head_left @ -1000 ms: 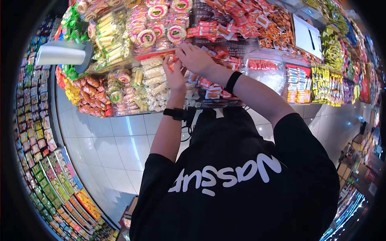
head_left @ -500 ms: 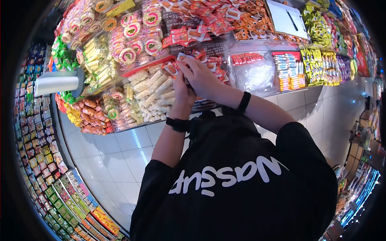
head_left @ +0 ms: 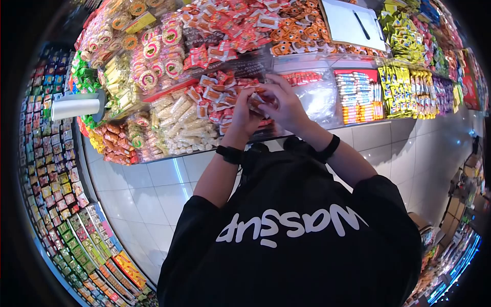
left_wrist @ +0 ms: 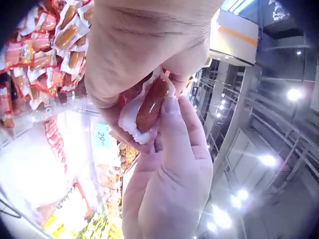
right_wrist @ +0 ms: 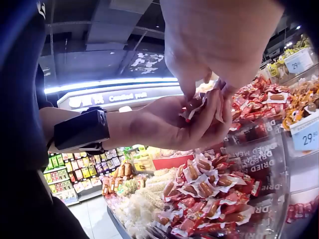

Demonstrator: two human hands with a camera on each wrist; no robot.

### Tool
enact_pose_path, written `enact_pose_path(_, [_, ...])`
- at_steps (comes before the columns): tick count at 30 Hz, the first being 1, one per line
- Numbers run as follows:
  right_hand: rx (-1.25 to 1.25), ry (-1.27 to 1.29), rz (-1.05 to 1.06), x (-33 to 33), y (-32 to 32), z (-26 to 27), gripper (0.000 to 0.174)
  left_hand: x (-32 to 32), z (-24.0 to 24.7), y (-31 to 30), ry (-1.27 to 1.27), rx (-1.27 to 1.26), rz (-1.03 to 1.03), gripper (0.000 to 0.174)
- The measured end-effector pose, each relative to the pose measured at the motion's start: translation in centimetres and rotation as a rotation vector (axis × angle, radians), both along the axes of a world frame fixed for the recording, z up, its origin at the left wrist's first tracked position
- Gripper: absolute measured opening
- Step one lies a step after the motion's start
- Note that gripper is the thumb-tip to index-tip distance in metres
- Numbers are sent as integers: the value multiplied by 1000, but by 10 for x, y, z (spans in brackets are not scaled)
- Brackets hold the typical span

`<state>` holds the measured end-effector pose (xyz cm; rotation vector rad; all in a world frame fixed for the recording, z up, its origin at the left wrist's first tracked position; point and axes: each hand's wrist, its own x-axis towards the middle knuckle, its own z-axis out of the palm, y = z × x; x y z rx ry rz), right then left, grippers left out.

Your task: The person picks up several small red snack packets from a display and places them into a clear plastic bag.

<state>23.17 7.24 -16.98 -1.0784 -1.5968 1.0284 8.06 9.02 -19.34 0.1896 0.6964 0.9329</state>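
Both hands meet over the front bin and hold a small sausage in a clear-and-white wrapper (left_wrist: pixel 152 107). In the head view the left hand (head_left: pixel 245 116) grips the packet from the left, its fingers curled around the back. The right hand (head_left: pixel 287 105) pinches the packet's other side; its thumb presses along the sausage in the left wrist view. Below the hands, in the right wrist view, lies a pile of red-wrapped sausages (right_wrist: pixel 204 189). The fingers cover part of the packet.
Long pale wrapped snacks (head_left: pixel 179 117) fill the bin section to the left, beyond a red divider strip (head_left: pixel 169 88). On the right are a section with clear plastic (head_left: pixel 317 100) and yellow packets (head_left: pixel 394 89). A clipboard with a pen (head_left: pixel 353 23) lies at the back. A plastic-bag roll (head_left: pixel 76 106) sticks out at left.
The hands have come away from the red divider, moving right and back toward the body with the sausage packet. The right hand's fingers have spread wider around it. The head view has shifted too.
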Motion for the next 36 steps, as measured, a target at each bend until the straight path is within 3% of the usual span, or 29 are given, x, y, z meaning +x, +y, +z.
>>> enact_pose_path(3, [294,-208,-90,45,-1,-10,36,38,8,-7,-1,6,9,35])
enact_pose_path(9, [90,-192,-65,110,-13,-32,17,95,-2,-20,105,-101,67,27])
enact_pose_path(12, [-191,-171,7,129,-21,-37,14,109,-6,-30,124,-112,81,24])
enact_pose_path(15, [-281,33,14,138,-26,-54,14,116,-16,-38,173,-128,59,28])
enact_pose_path(18, [-270,78,-12,144,-29,-64,14,118,-22,-41,193,-190,13,32])
enact_pose_path(23, [-158,-63,-110,153,-34,-68,11,132,-49,-32,140,-170,-27,35])
enact_pose_path(28, [-191,-124,-157,166,-32,-81,7,149,-81,-22,-108,-183,-67,27])
enact_pose_path(31, [-311,-26,-307,169,-28,-87,9,164,-72,-14,43,-305,47,34])
enact_pose_path(35, [-519,238,-351,185,-5,-103,11,157,-94,-10,39,-302,-28,34])
enact_pose_path(36, [-510,183,-358,193,3,-113,10,155,-97,-9,46,-314,-18,34])
